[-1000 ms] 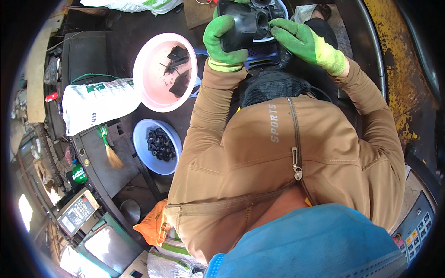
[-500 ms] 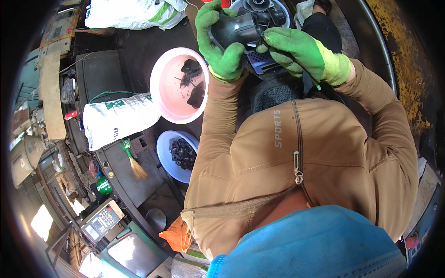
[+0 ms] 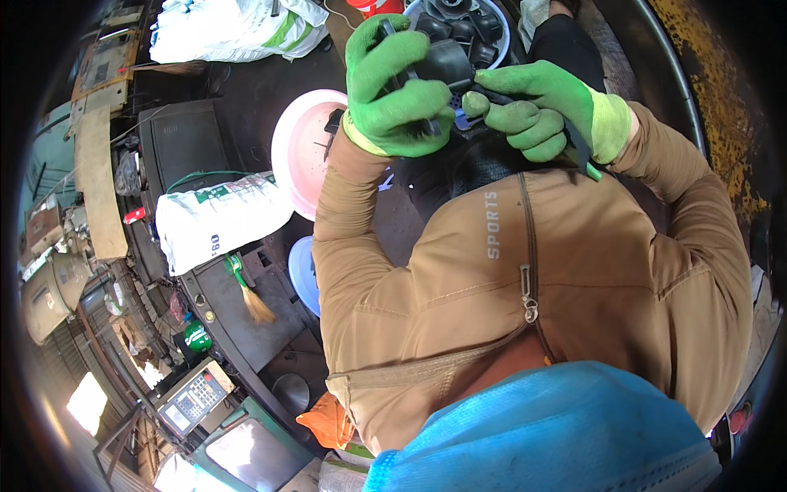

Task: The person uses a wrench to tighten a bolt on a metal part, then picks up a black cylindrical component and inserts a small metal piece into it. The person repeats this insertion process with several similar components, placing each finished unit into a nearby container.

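Both my hands wear green gloves with yellow-green cuffs. My left hand (image 3: 399,94) is wrapped round a hollow black plastic part (image 3: 445,64), fingers curled over its flanged end. Close against the part's right end is my right hand (image 3: 533,107), thumb and forefinger reaching to its edge, the other fingers curled in. A slim dark tool with a green end (image 3: 593,171) sticks out below that palm; its working tip is hidden. Just beyond the hands, a pale blue tub (image 3: 506,51) holds several similar black parts.
To the left stand a pink basin (image 3: 297,156) and a blue basin (image 3: 302,275), partly behind my left arm. A white sack (image 3: 221,220) and a small broom (image 3: 256,303) lie on dark surfaces. Another white sack (image 3: 234,31) is farther off. A rusty yellow surface (image 3: 713,107) borders the right.
The black part has been turned in my left hand, whose back now faces up with the fingers over the flange. My right hand has moved slightly right and down, its fingers more curled.
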Available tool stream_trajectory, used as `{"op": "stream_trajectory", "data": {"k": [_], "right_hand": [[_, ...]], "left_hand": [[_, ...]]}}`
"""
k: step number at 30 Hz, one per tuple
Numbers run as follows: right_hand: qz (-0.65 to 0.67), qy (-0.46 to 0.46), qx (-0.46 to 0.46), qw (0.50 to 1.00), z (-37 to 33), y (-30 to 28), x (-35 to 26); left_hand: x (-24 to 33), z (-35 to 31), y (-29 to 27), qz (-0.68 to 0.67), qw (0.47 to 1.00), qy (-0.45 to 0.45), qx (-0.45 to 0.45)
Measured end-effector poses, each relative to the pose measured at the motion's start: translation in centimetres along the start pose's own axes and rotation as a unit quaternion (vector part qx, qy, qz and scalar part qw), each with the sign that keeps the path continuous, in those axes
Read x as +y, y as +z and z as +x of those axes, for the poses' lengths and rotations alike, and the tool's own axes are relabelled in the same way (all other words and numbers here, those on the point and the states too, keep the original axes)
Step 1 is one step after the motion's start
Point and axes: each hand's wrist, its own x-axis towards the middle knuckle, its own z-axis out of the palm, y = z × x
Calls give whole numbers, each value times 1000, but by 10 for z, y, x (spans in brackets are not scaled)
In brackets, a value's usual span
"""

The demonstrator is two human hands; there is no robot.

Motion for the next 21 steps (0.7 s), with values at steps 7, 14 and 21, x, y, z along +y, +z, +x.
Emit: {"op": "stream_trajectory", "data": {"k": [7,14,21], "right_hand": [[80,-248,-200,945,-16,2,-26],[110,-301,-54,946,34,-75,-55],[-39,-276,140,950,87,-191,-78]], "left_hand": [[0,-26,-6,123,982,80,-121],[15,-48,6,-381,721,-351,460],[39,-90,-40,-90,821,-410,386]]}}
